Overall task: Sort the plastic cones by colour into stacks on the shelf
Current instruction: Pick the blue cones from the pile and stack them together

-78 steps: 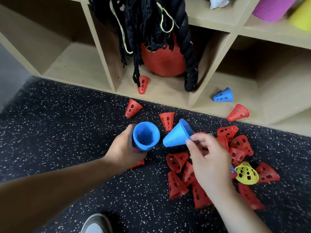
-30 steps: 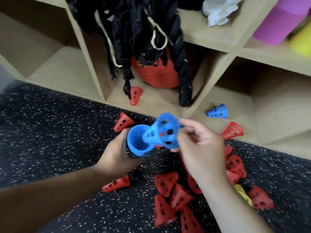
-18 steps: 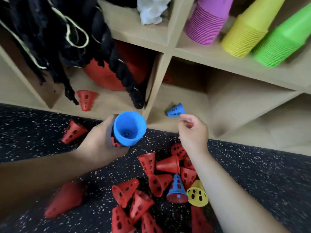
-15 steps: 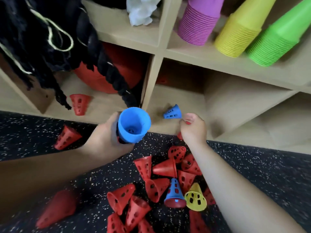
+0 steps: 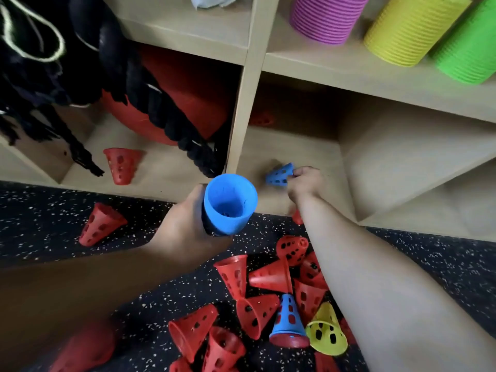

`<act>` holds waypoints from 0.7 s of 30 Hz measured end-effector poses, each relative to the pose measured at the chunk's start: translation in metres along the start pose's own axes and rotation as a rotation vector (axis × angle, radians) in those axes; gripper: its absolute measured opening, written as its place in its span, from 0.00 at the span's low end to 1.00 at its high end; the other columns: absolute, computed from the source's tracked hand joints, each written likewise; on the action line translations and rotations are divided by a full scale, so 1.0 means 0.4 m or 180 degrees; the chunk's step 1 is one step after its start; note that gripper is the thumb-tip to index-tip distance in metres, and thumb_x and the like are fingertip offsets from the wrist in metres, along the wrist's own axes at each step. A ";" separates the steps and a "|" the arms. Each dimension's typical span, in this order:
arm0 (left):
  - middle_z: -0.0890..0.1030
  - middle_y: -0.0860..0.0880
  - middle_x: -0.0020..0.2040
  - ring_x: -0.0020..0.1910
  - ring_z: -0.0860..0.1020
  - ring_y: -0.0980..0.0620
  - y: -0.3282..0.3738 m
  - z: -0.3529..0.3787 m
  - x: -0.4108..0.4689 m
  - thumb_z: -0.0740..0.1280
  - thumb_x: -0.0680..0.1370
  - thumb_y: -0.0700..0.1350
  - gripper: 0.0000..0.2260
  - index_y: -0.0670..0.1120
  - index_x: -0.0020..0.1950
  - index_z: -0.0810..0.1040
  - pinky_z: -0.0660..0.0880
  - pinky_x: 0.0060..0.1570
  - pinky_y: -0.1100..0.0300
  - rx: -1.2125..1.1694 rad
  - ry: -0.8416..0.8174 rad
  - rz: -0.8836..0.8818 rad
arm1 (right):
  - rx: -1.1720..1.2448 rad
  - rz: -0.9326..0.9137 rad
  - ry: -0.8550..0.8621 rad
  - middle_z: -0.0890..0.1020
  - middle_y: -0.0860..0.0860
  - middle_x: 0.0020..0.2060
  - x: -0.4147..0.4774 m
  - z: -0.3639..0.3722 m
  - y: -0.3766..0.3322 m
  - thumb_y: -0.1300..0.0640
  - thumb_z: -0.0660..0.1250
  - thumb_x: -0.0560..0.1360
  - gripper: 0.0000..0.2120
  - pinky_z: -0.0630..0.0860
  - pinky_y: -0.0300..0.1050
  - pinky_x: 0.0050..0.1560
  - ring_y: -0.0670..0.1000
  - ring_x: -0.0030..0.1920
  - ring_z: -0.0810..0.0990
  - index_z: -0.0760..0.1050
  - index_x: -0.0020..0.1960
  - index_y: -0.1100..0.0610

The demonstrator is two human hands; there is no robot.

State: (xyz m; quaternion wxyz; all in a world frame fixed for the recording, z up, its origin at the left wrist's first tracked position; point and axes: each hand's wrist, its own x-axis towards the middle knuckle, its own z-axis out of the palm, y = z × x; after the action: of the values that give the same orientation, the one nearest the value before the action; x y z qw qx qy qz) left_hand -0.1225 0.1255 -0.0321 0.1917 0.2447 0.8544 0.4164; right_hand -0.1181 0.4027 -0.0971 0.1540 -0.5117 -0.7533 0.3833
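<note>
While clamped in L grip [image 5: 185, 232], blue cone stack [image 5: 229, 204]; R grip [image 5: 306, 181] pinched on lone blue cone [image 5: 279, 176], shelf [image 5: 290, 143].

blue cones [image 5: 280, 176] 3 | yellow cone [image 5: 326, 332] 1 | red cones [image 5: 271, 276] 12+ | shelf stacks [image 5: 324, 20] 3

Blue cone stack [image 5: 229, 204] gripped in left hand [image 5: 185, 229], mouth facing up, small holed blue cone [image 5: 279, 175] on its side in lower shelf [image 5: 249, 103] compartment, pinched by right hand [image 5: 306, 183], red cones [image 5: 271, 275] heaped on floor [image 5: 40, 210], yellow cone [image 5: 326, 331] among them.
</note>
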 end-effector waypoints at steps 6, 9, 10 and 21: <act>0.80 0.60 0.47 0.46 0.76 0.70 -0.023 -0.010 -0.013 0.78 0.66 0.47 0.29 0.60 0.61 0.69 0.71 0.37 0.77 -0.0098 -0.0026 -0.0177 | 0.0620 -0.1230 0.0352 0.84 0.48 0.48 -0.214 -0.129 -0.072 0.60 0.67 0.78 0.07 0.76 0.35 0.50 0.45 0.46 0.81 0.82 0.52 0.54; 0.79 0.60 0.46 0.44 0.77 0.67 -0.032 -0.012 -0.020 0.78 0.66 0.47 0.27 0.59 0.59 0.69 0.70 0.36 0.77 -0.0054 -0.0028 -0.0207 | 0.0746 -0.2015 0.0357 0.81 0.48 0.47 -0.376 -0.226 -0.099 0.61 0.68 0.78 0.06 0.73 0.30 0.44 0.45 0.45 0.80 0.82 0.54 0.57; 0.79 0.60 0.46 0.44 0.77 0.66 -0.033 -0.014 -0.025 0.77 0.66 0.46 0.27 0.58 0.59 0.69 0.69 0.36 0.76 -0.0021 -0.0027 -0.0211 | 0.0744 -0.2243 0.0327 0.80 0.48 0.47 -0.421 -0.249 -0.105 0.62 0.69 0.78 0.06 0.74 0.32 0.44 0.45 0.46 0.80 0.82 0.53 0.58; 0.78 0.61 0.46 0.45 0.77 0.64 0.010 -0.021 -0.113 0.77 0.65 0.48 0.27 0.58 0.59 0.69 0.72 0.41 0.69 0.0060 -0.0034 -0.0021 | 0.0632 -0.2418 -0.0090 0.80 0.47 0.51 -0.563 -0.318 -0.027 0.63 0.72 0.75 0.11 0.77 0.35 0.42 0.47 0.48 0.81 0.82 0.56 0.55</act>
State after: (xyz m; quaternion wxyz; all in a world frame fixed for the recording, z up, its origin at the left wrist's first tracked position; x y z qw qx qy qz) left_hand -0.0894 0.0962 -0.0183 0.1953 0.2459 0.8580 0.4065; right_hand 0.0509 0.2537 0.0306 0.3232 -0.1738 -0.8504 0.3770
